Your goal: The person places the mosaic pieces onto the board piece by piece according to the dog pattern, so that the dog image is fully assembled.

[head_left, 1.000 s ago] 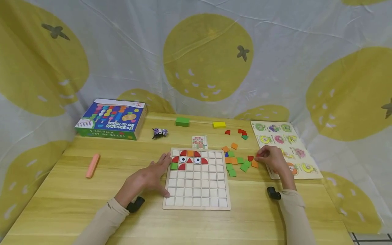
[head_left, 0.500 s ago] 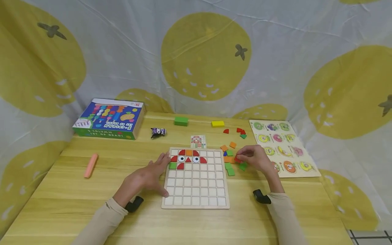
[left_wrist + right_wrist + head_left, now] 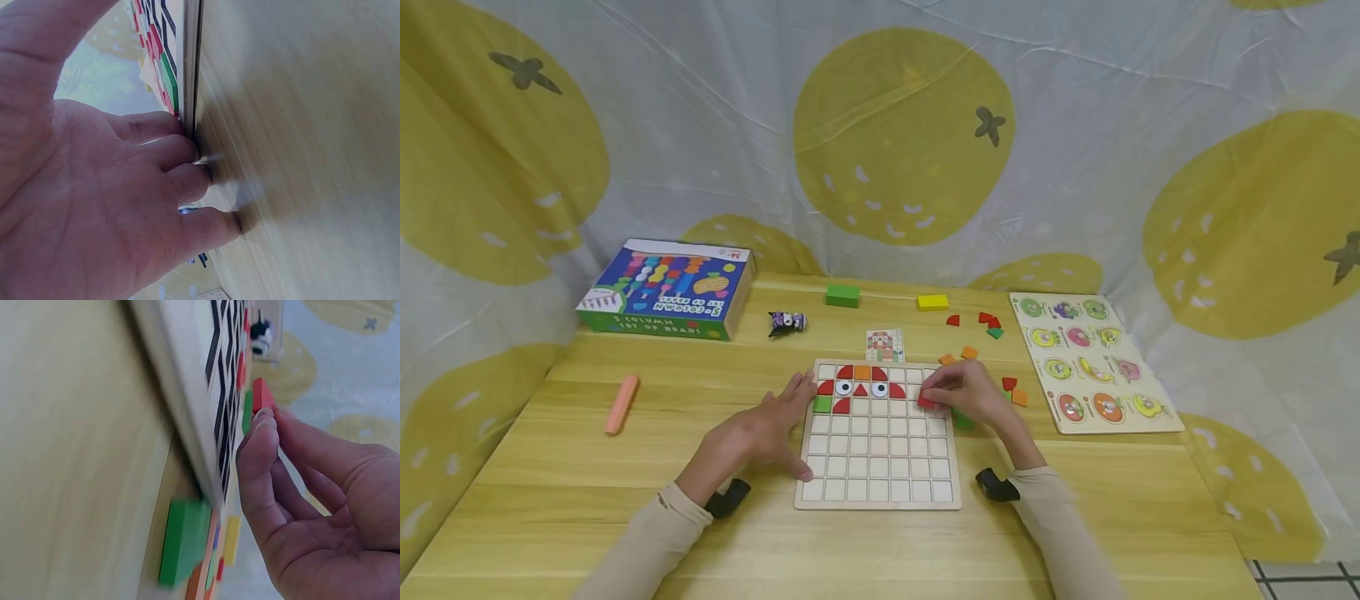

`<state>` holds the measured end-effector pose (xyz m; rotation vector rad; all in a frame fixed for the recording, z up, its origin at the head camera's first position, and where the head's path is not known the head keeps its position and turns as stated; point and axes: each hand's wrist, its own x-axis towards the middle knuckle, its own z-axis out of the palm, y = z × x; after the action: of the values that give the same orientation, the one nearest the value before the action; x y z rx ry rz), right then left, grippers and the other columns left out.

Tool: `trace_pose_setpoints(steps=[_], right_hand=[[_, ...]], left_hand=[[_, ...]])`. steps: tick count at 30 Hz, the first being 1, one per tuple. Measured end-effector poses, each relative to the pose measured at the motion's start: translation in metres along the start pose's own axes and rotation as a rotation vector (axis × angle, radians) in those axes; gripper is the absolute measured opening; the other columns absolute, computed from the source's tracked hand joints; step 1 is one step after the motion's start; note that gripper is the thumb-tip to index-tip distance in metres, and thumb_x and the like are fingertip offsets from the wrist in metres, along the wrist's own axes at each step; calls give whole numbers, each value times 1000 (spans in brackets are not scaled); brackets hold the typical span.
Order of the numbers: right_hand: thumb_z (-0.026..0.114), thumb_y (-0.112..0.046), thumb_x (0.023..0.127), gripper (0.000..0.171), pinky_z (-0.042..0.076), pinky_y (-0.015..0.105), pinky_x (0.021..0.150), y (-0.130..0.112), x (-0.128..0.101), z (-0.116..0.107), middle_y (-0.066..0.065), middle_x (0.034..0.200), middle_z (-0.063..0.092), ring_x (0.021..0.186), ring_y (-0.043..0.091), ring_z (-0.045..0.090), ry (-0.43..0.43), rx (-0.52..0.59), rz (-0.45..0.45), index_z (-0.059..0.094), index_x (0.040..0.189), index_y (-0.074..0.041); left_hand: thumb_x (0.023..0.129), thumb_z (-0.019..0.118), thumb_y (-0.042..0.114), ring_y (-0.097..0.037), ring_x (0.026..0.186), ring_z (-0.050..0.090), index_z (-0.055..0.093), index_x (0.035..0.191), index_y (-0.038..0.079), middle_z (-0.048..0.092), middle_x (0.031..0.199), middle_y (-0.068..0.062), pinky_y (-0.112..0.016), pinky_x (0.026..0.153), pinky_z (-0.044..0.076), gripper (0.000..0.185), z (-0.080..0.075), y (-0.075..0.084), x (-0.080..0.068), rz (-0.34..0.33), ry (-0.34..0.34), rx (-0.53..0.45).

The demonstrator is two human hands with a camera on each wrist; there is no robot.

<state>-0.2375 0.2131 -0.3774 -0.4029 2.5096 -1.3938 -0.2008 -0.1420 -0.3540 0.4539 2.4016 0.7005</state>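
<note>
A wooden grid board (image 3: 878, 469) lies flat on the table. Its upper left cells hold red quarter-round pieces, an orange square (image 3: 862, 373), a green square (image 3: 822, 405) and two eye pieces. My left hand (image 3: 758, 433) rests at the board's left side with fingers spread, the fingertips touching its edge (image 3: 189, 75) and the table. Over the right part of the board, my right hand (image 3: 973, 393) pinches a small red piece (image 3: 262, 395) between thumb and fingertips. The held piece's full outline is partly hidden by the fingers.
Loose orange squares (image 3: 970, 352) and green pieces lie right of the board. Behind it are a picture card (image 3: 884, 345), a green block (image 3: 842, 296) and a yellow block (image 3: 932, 302). A fruit board (image 3: 1093, 362) lies right; a toy box (image 3: 666, 292) and an orange stick (image 3: 622, 404) lie left.
My right hand has moved left from the loose pieces to over the board, carrying the red piece. The left hand has stayed at the board's left edge.
</note>
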Motion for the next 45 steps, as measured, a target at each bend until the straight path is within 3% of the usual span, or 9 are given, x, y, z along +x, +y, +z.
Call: trace_pose_setpoints(steps=[9,17,27,33,37,45], right_hand=[[79,-2,98,5,64,32,64,-22,19,31,8,86,78,66,20,72,-104,16,-38,83,99,0],[78,1,97,7,63,28,62,-31,25,45,6,87,78,64,17,70,-112,-19,-46,84,100,-1],[79,2,96,7,63,25,65,-38,25,51,6,91,79,70,14,71,-80,-88,-74,85,100,0],[80,3,95,7,64,26,68,-36,21,49,9,91,80,71,18,74,-70,-77,-140,85,99,2],[80,-1,96,8,60,24,69,-32,18,42,7,97,81,76,15,70,-44,-104,-126,86,101,-2],[84,-1,92,11,57,26,71,-5,4,-3,8,91,80,78,19,69,113,-192,-149,85,103,0]], left_hand=[[75,101,33,-68,155,9,9,173,4,-2,180,-23,-79,121,24,137,-1,0,-2,13,8,-4],[76,101,32,-60,160,6,11,173,2,-2,180,-22,-77,124,18,135,-1,0,-2,22,7,3],[74,101,32,-66,157,8,10,173,5,-1,180,-22,-79,121,22,137,0,1,-3,6,11,-9],[75,101,32,-62,159,6,10,173,4,-1,180,-22,-78,123,19,136,-1,1,-3,12,9,-5],[76,101,31,-58,161,4,9,173,3,-2,180,-22,-76,125,16,136,-2,1,-3,22,6,-8],[76,101,32,-57,161,4,10,173,2,-1,180,-23,-76,125,17,136,-2,1,-2,31,4,0]])
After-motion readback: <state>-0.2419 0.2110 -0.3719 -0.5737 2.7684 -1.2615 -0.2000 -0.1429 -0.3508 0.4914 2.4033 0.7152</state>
